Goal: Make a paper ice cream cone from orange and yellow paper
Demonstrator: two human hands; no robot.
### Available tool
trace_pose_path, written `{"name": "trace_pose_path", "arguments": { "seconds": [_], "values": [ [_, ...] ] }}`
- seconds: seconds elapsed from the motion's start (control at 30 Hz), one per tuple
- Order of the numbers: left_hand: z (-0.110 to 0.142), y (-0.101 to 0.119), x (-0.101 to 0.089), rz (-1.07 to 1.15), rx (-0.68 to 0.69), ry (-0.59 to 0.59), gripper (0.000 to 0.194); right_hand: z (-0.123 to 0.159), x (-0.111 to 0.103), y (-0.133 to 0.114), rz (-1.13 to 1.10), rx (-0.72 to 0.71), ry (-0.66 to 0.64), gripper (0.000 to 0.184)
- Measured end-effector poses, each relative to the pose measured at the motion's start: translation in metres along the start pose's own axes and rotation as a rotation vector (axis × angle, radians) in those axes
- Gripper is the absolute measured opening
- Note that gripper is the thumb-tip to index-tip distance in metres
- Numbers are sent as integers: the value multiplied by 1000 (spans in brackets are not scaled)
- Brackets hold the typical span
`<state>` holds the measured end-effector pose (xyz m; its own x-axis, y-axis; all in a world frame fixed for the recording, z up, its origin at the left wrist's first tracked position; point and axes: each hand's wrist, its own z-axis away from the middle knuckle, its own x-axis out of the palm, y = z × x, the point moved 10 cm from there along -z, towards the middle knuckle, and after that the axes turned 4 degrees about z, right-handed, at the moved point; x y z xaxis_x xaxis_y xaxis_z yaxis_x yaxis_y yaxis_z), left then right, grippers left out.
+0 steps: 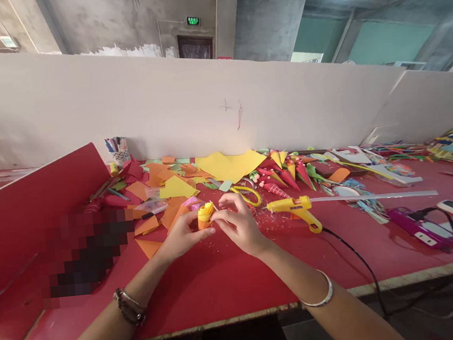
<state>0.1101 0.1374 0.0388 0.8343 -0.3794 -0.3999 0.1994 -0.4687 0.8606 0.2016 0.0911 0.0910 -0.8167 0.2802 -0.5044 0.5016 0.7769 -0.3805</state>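
Observation:
My left hand [183, 237] is closed round a small orange paper cone [203, 224] topped with a rolled yellow paper piece [206, 211], holding it just above the red table [229, 282]. My right hand [237, 222] pinches the yellow roll from the right, fingers curled over its top. A yellow glue gun [298, 209] lies on the table just right of my right hand, its black cord [359, 259] trailing off the front edge. Yellow-handled scissors [247, 193] lie behind my right hand.
Orange, yellow and red paper scraps [164, 189] cover the table behind my hands. Finished paper cones [286, 172] lie at the back right. A cup of pens [118, 151] stands by the white partition. A power strip [418, 226] sits at right. A red divider [34, 210] rises on the left.

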Motion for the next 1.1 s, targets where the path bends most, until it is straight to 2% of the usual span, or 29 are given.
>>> {"name": "trace_pose_path", "arguments": {
  "seconds": [0.1, 0.17, 0.23, 0.37, 0.6, 0.77, 0.87, 1.1],
  "values": [
    [1, 11, -9, -184, 98, 85, 21, -1, -7, -3, -43, -4, 48, 39],
    [2, 18, -10, -343, 172, 108, 17, -2, -7, -4, -72, -5, 29, 48],
    [4, 23, -7, -437, 242, 93, 15, -2, 0, -6, -101, -17, -55, 47],
    [8, 28, -5, -446, 342, 100, 13, 1, 17, -7, -200, -23, -202, 36],
    [6, 29, -4, -394, 349, 89, 9, 1, 19, -6, -272, -4, -214, 28],
    [5, 25, -2, -324, 322, 69, 23, 0, 16, -7, -271, 14, -189, 43],
    [5, 24, -1, -321, 310, 69, 26, 0, 18, -5, -254, 19, -196, 41],
    [6, 27, 4, -399, 325, 48, 9, 2, 20, -3, -242, 19, -193, 26]
  ]
}}
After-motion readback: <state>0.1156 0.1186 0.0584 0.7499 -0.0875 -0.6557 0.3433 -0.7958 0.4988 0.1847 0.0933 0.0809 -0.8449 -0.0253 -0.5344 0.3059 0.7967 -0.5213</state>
